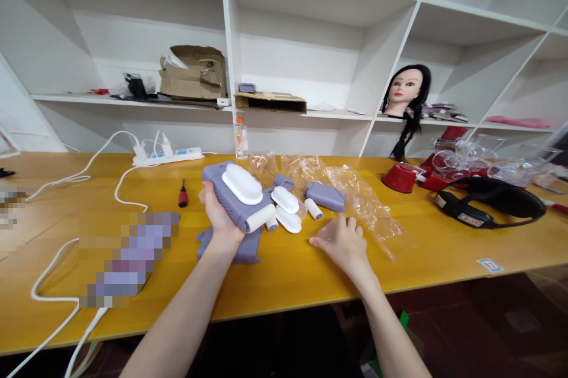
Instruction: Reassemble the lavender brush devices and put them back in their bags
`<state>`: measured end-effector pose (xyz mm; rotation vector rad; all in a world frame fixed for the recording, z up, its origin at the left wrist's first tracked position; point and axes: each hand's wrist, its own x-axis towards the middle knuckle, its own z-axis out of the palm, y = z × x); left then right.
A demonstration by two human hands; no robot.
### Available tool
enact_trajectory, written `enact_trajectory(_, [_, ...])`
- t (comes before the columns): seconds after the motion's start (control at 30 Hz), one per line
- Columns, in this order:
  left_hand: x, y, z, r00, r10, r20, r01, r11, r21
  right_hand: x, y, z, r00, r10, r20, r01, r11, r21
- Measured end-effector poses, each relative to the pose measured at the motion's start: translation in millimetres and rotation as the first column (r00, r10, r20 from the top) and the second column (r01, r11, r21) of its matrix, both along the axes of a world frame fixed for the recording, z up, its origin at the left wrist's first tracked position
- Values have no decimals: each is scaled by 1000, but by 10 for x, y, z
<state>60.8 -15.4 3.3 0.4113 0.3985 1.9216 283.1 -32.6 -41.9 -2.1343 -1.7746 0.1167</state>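
My left hand (216, 212) is closed around a purple device (235, 194) with a white oval pad and a white roller on it, held above the yellow table (293, 271). Beneath it lies another purple part (248, 251). Two white oval pads (286, 207) and a small white roller (313, 208) lie just right of the device, and a second purple piece (325, 196) sits behind them. My right hand (341, 242) rests flat on the table with fingers spread, touching the edge of a clear plastic bag (368, 206).
A power strip (168, 156) with white cables, a red-handled screwdriver (182, 193) and a small bottle (240, 137) lie at the back left. Right of the bags are a red cup (399, 177), a black headset (492, 200) and clear containers (470, 156). A mannequin head (406, 94) stands on the shelf.
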Motion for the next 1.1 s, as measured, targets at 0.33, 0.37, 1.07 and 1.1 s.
enact_trajectory(0.33, [195,-84,-72,984,-178,-5,178,982,-62,185,51,13,1000,-16,14,13,978,209])
enact_trajectory(0.37, [208,-87,-77,985,-173,5,172,982,-78,123,-17,38,1000,23,-15,-17,953,304])
enact_trajectory(1.07, [591,-305,-169,940,-340,-33,331,931,-156,-695,-229,803,841,525,130,-539,797,272])
enact_trajectory(1.1, [585,-313,-177,936,-351,-34,342,926,-156,-701,-237,769,836,532,136,-548,787,284])
